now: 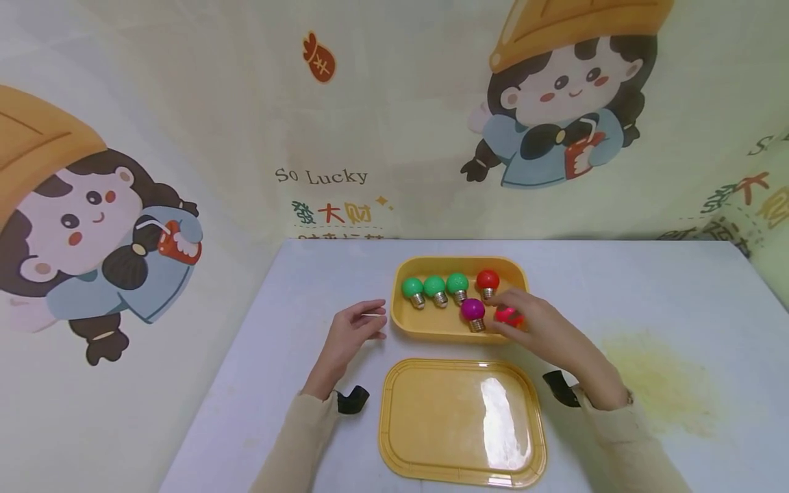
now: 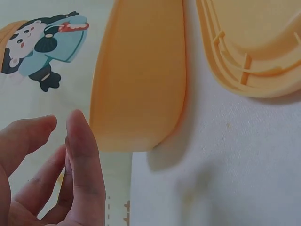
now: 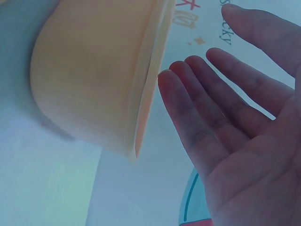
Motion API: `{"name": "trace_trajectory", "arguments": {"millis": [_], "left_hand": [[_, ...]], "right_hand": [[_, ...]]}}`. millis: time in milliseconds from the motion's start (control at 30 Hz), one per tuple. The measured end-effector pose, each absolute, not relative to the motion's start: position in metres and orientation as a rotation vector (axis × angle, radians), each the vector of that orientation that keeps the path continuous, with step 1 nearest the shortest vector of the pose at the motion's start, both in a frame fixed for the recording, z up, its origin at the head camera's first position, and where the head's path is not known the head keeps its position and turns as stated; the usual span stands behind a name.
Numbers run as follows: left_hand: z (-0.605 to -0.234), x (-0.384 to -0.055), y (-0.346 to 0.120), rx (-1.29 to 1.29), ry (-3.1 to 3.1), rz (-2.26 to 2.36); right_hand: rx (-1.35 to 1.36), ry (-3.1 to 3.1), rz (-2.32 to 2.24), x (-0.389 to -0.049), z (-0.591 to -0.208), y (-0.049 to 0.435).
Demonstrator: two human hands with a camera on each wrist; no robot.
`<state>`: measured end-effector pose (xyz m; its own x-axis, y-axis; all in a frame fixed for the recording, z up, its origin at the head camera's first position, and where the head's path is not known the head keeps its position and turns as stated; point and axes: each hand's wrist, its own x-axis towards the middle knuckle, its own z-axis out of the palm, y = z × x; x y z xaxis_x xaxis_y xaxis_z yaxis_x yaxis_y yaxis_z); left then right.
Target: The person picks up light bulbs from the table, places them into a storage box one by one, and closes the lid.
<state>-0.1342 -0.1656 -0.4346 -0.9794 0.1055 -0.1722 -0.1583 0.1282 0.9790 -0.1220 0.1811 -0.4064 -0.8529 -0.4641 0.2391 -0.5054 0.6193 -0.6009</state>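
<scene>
A yellow rectangular box (image 1: 401, 322) holds several small light bulbs with metal screw bases. Three green bulbs (image 1: 434, 286) lie in a row at its left, a red bulb (image 1: 487, 279) at the back right and a purple bulb (image 1: 472, 309) near the front. A second red bulb (image 1: 505, 315) is partly hidden by my right hand (image 1: 545, 332), which hovers over the box's right end. In the right wrist view, its fingers (image 3: 193, 127) are extended with nothing between them. Just off the box's left end, my left hand (image 1: 351, 335) has relaxed, slightly bent fingers and holds nothing.
In front of the box lies a yellow lid (image 1: 456, 424) with a raised rim, flat on the white table (image 1: 290, 281). A printed cloth (image 1: 407, 123) hangs behind the table. A faint yellow stain (image 1: 666, 383) marks the tabletop at right.
</scene>
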Motion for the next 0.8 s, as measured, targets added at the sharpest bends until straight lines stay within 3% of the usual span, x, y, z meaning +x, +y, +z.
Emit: {"name": "trace_trajectory", "arguments": {"millis": [800], "left_hand": [[-0.441, -0.109, -0.168, 0.059, 2.312, 1.691]], "right_hand": [[0.748, -2.737, 1.03, -0.084, -0.413, 0.207]]}}
